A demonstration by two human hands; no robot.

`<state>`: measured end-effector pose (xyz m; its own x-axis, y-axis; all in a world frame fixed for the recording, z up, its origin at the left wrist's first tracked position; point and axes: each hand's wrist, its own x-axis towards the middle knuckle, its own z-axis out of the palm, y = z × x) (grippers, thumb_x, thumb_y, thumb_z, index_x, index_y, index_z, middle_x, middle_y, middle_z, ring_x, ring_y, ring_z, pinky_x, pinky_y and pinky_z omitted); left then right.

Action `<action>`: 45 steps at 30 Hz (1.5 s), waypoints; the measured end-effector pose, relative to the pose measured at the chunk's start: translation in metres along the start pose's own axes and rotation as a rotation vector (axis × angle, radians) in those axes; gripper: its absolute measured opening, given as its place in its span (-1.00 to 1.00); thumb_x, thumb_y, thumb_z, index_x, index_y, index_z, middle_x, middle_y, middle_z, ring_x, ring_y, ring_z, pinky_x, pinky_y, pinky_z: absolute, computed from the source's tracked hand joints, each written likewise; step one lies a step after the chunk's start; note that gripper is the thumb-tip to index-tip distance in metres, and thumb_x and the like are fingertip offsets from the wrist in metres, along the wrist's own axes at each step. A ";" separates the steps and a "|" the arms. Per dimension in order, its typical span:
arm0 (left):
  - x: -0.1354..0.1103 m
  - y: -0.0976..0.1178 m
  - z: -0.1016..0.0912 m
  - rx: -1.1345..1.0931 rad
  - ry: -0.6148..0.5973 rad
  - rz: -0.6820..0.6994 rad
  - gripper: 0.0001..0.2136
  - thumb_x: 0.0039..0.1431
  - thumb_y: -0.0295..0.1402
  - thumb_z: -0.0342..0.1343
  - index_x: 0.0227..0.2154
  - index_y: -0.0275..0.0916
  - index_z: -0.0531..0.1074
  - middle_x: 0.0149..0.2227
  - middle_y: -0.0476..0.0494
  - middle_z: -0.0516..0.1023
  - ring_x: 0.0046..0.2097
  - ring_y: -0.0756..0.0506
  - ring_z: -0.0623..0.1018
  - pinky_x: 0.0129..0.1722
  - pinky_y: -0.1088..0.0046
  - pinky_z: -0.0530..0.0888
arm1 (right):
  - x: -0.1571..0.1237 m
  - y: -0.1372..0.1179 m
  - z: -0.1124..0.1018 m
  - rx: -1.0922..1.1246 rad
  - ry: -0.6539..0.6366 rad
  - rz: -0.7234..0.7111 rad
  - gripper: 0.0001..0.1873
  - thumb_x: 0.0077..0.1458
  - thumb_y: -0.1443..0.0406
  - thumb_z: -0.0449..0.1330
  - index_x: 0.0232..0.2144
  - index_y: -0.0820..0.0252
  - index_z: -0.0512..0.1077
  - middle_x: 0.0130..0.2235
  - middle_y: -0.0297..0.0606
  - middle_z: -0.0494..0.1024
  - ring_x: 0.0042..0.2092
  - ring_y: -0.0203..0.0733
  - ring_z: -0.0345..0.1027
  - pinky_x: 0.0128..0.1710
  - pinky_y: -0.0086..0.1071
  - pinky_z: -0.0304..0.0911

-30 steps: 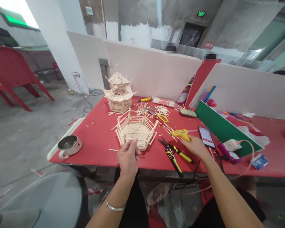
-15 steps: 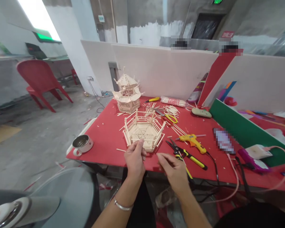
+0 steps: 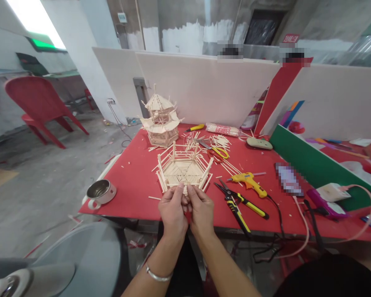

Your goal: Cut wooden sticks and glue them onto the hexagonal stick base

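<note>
A hexagonal base of thin wooden sticks (image 3: 183, 169) lies on the red table (image 3: 132, 181). My left hand (image 3: 172, 209) and my right hand (image 3: 200, 210) are side by side at its near edge, fingers curled and pinching that edge. A finished stick pagoda (image 3: 160, 120) stands behind it. To the right lie a yellow glue gun (image 3: 249, 182) and yellow-handled pliers (image 3: 235, 202).
Loose sticks and yellow scissors (image 3: 214, 150) are scattered at the back. A phone (image 3: 287, 178), a green board (image 3: 315, 169) and cables sit at the right. A steel cup (image 3: 100, 192) is at the table's left corner. A red chair (image 3: 37, 107) stands far left.
My right hand left the glue gun, swept left and joined my left hand at the base's near edge. The left hand stayed on the base.
</note>
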<state>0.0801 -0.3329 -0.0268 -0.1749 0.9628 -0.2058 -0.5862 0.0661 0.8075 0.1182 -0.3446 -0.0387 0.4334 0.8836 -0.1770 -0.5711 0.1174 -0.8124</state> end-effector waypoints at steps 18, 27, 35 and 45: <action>0.004 -0.001 -0.002 0.006 -0.024 -0.020 -0.66 -0.10 -0.15 0.38 -0.60 -0.28 0.38 -0.75 0.17 0.25 -0.75 0.14 0.22 -0.75 0.65 0.20 | 0.004 0.001 0.006 0.047 0.027 0.028 -0.63 -0.11 0.08 0.40 -0.59 0.23 0.39 -0.69 -0.53 0.25 -0.66 -0.47 0.02 -0.69 -0.53 -0.04; 0.005 -0.001 -0.001 -0.031 -0.022 -0.029 -0.68 -0.09 -0.19 0.38 -0.58 -0.30 0.40 -0.77 0.16 0.26 -0.76 0.15 0.21 -0.77 0.68 0.18 | 0.005 0.006 0.005 0.037 0.038 0.015 -0.62 -0.09 0.07 0.39 -0.58 0.22 0.38 -0.68 -0.53 0.25 -0.65 -0.46 0.02 -0.68 -0.53 -0.03; 0.006 -0.001 -0.002 -0.047 -0.029 -0.039 -0.68 -0.10 -0.21 0.39 -0.59 -0.30 0.39 -0.77 0.16 0.27 -0.76 0.15 0.21 -0.77 0.68 0.18 | 0.004 0.007 0.005 0.056 0.045 0.008 -0.64 -0.08 0.09 0.40 -0.57 0.24 0.41 -0.68 -0.53 0.26 -0.66 -0.47 0.02 -0.69 -0.55 -0.03; 0.005 0.001 0.000 -0.039 -0.027 -0.047 -0.66 -0.15 -0.19 0.40 -0.60 -0.29 0.38 -0.78 0.17 0.25 -0.77 0.14 0.19 -0.80 0.67 0.16 | 0.007 0.006 0.006 0.036 0.058 -0.004 -0.62 -0.10 0.09 0.40 -0.61 0.24 0.40 -0.71 -0.52 0.28 -0.69 -0.49 0.04 -0.73 -0.56 -0.06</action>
<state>0.0783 -0.3276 -0.0268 -0.1250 0.9657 -0.2274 -0.6237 0.1018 0.7750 0.1138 -0.3351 -0.0413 0.4746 0.8555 -0.2069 -0.5938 0.1377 -0.7927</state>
